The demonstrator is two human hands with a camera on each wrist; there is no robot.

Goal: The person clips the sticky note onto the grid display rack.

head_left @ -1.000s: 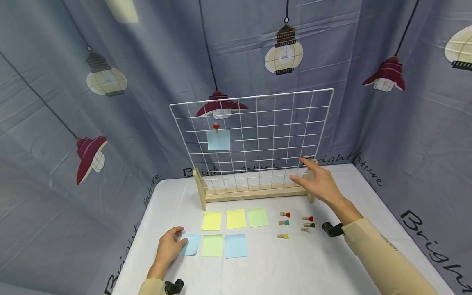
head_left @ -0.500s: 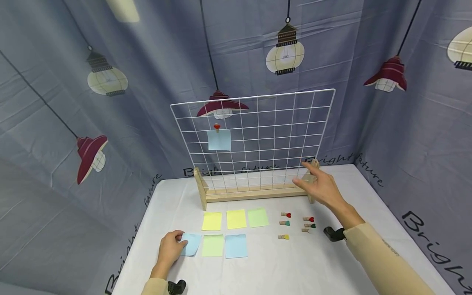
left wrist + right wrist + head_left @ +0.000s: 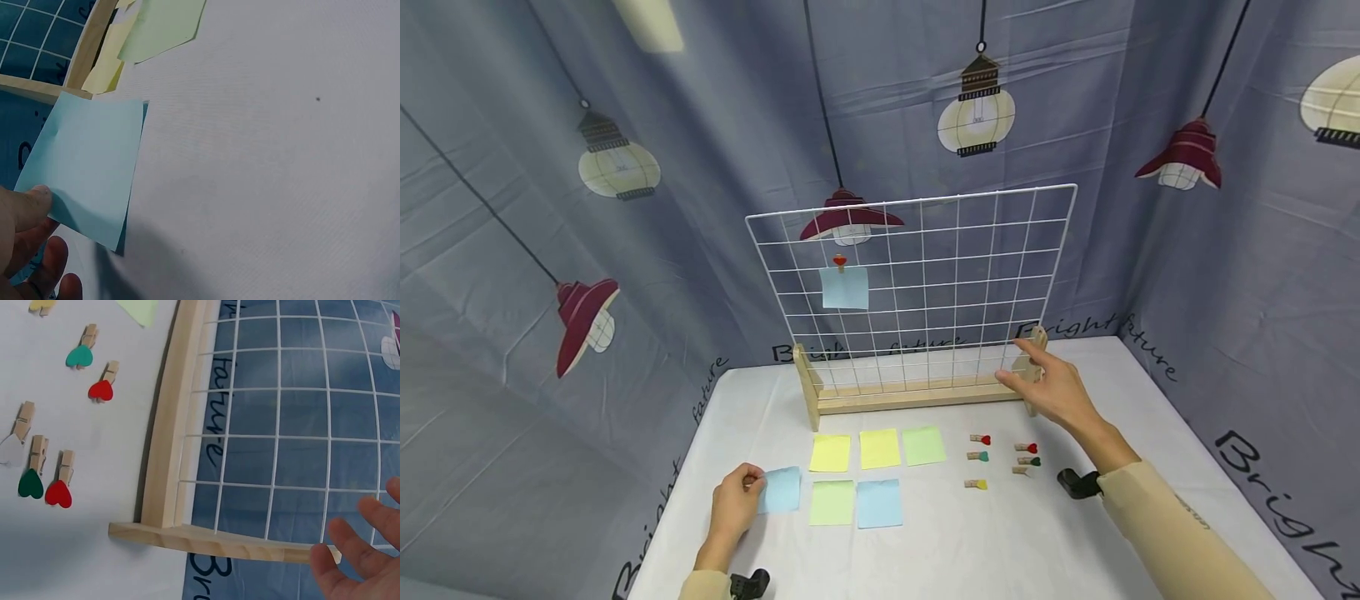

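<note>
My left hand point(image 3: 734, 502) pinches a blue sticky note point(image 3: 94, 162) by its edge, thumb on top, and the note is lifted off the white table. My right hand point(image 3: 1056, 385) hovers with its fingers apart at the right wooden foot point(image 3: 78, 62) of the stand, holding nothing. In the right wrist view, fingertips point(image 3: 344, 531) overlap the end of that foot. A white wire grid point(image 3: 940, 275) stands upright in the wooden base. On it hangs another blue note point(image 3: 845, 289), held by a small clothespin with a red heart point(image 3: 840, 261).
Yellow notes point(image 3: 880, 448), green notes point(image 3: 832, 503) and a blue note point(image 3: 880, 504) lie before the stand. To their right lie several heart clothespins point(image 3: 977, 457) in red, green, yellow and white. A patterned grey-blue curtain point(image 3: 700, 125) surrounds the table.
My left hand has taken hold of the leftmost blue note, raised it and drawn it slightly left. The right hand has come down a little beside the grid.
</note>
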